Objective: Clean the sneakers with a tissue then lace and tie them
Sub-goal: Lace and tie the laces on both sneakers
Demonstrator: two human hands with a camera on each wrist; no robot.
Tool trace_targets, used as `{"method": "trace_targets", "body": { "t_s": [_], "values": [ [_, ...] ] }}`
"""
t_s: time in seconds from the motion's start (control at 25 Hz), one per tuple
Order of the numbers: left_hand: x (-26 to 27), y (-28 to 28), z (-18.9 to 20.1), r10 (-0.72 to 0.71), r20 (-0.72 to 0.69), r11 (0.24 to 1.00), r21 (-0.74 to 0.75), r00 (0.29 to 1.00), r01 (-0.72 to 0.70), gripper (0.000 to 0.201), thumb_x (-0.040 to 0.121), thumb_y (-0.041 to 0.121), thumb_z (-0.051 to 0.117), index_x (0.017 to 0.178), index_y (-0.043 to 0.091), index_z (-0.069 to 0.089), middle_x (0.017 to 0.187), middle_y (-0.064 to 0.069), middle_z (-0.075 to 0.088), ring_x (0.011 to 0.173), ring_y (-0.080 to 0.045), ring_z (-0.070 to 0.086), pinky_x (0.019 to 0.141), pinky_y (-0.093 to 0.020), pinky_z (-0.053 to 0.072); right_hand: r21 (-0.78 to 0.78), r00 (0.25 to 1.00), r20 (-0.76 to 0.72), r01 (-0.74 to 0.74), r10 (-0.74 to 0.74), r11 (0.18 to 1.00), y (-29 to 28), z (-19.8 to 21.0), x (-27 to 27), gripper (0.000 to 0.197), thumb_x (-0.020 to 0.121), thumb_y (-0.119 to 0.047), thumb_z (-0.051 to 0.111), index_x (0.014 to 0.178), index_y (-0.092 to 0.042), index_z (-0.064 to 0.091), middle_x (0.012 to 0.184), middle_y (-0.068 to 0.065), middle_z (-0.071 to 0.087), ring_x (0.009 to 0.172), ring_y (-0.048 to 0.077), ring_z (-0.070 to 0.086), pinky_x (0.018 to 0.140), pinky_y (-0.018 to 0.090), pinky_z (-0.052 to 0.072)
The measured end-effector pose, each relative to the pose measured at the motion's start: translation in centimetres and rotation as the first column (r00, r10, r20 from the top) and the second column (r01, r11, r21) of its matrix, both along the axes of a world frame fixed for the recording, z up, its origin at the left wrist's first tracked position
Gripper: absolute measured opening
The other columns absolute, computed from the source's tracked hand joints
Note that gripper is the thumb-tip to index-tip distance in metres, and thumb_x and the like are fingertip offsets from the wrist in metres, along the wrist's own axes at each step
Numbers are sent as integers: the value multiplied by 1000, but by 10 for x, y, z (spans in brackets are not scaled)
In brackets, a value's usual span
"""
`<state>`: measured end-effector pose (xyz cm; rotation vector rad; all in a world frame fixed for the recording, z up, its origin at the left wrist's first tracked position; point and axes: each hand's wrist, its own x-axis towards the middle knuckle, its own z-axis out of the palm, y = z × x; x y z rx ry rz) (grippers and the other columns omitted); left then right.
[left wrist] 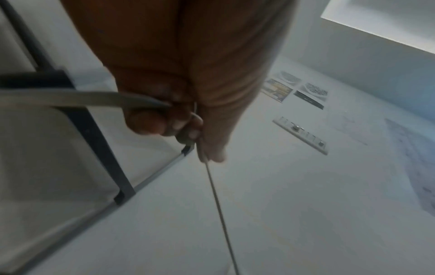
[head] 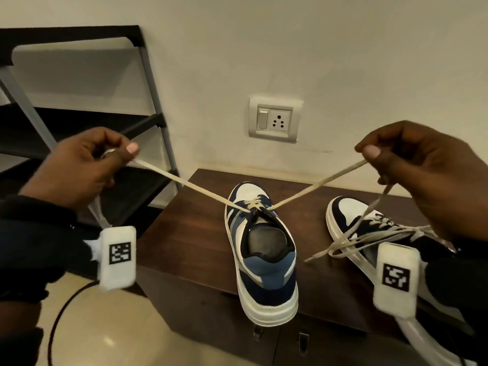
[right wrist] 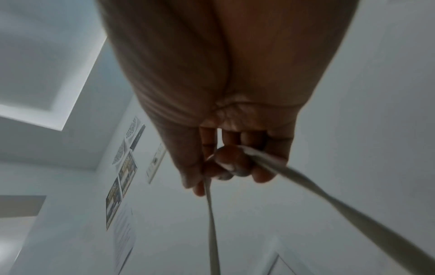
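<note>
While the left sneaker (head: 261, 249) stands on the dark surface (head: 190, 233), heel toward me, my left hand (head: 79, 165) and right hand (head: 412, 165) each pinch one end of its lace (head: 184, 184), pulled taut outward. Right sneaker (head: 353, 228) beside it, laces loose.
</note>
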<state>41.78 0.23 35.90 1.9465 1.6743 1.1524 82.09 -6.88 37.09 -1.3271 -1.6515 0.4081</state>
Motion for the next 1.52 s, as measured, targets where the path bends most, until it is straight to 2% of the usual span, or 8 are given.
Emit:
{"method": "trace_targets", "body": {
  "t_s": [0.24, 0.4, 0.6, 0.84, 1.0, 1.12, 1.32, 1.52],
  "values": [
    [-28, 6, -19, 256, -134, 964, 108, 957, -242, 17, 82, 49, 65, 77, 34, 59, 80, 6, 61, 81, -21, 58, 76, -46, 50, 121, 965, 137, 209, -225, 970, 11, 28, 62, 46, 76, -73, 55, 101, -37, 67, 99, -4, 68, 85, 29, 61, 68, 48, 53],
    [-63, 13, -34, 321, -254, 946, 33, 912, -323, 20, 76, 44, 72, 70, 32, 58, 74, -2, 63, 76, -33, 61, 73, -58, 52, 266, 806, 380, 375, -454, 888, 31, 54, 136, 42, 77, -73, 51, 88, -35, 65, 91, 1, 67, 83, 34, 64, 69, 41, 55],
    [13, -1, -44, 72, -332, 973, -186, 940, -140, 2, 88, 24, 65, 89, 25, 63, 86, 2, 65, 84, -17, 60, 78, -33, 45, 71, 824, 457, 341, -335, 937, 20, 19, 42, 11, 82, -48, 60, 90, -42, 61, 94, -6, 66, 89, 22, 61, 82, 40, 46],
    [111, -13, -51, -407, 223, 739, -490, 886, 463, 16, 96, 29, 52, 109, 23, 56, 68, -8, 69, 55, -20, 58, 50, -24, 48, -388, 938, 254, -125, 236, 913, 34, -53, -41, 20, 96, -22, 51, 112, -28, 60, 76, 2, 70, 61, 14, 67, 55, 12, 47],
    [111, -6, -61, -401, 167, 747, -510, 901, 427, 10, 93, 23, 58, 100, 15, 59, 75, -7, 69, 64, -21, 63, 60, -29, 51, -463, 884, 346, -132, 316, 877, 46, -79, -45, 9, 94, -20, 55, 94, -20, 64, 70, 0, 69, 63, 10, 67, 60, 15, 45],
    [93, 2, -65, -336, -48, 869, -399, 940, 291, 6, 89, 24, 63, 92, 19, 61, 87, 0, 70, 81, -16, 65, 76, -28, 51, -319, 891, 447, 74, 82, 945, 48, -78, -29, 8, 91, -24, 58, 91, -21, 65, 78, -5, 66, 75, 12, 62, 63, 18, 41],
    [91, 4, -38, -285, 250, 955, -6, 926, 295, 26, 87, 4, 61, 110, 16, 59, 121, 10, 63, 109, -1, 60, 97, -23, 49, -151, 999, -49, -23, 15, 988, 49, -45, -22, 19, 94, -16, 55, 111, -21, 63, 105, -10, 69, 99, 2, 63, 87, 21, 48],
    [102, 10, 10, -463, 404, 886, 197, 789, 420, 47, 85, -5, 58, 125, 19, 47, 141, 10, 49, 125, -8, 52, 101, -34, 48, -104, 916, -340, -264, 215, 959, 65, 8, -40, 20, 96, -6, 49, 114, 2, 51, 105, 10, 70, 94, 21, 70, 83, 39, 53]
  ]
}}
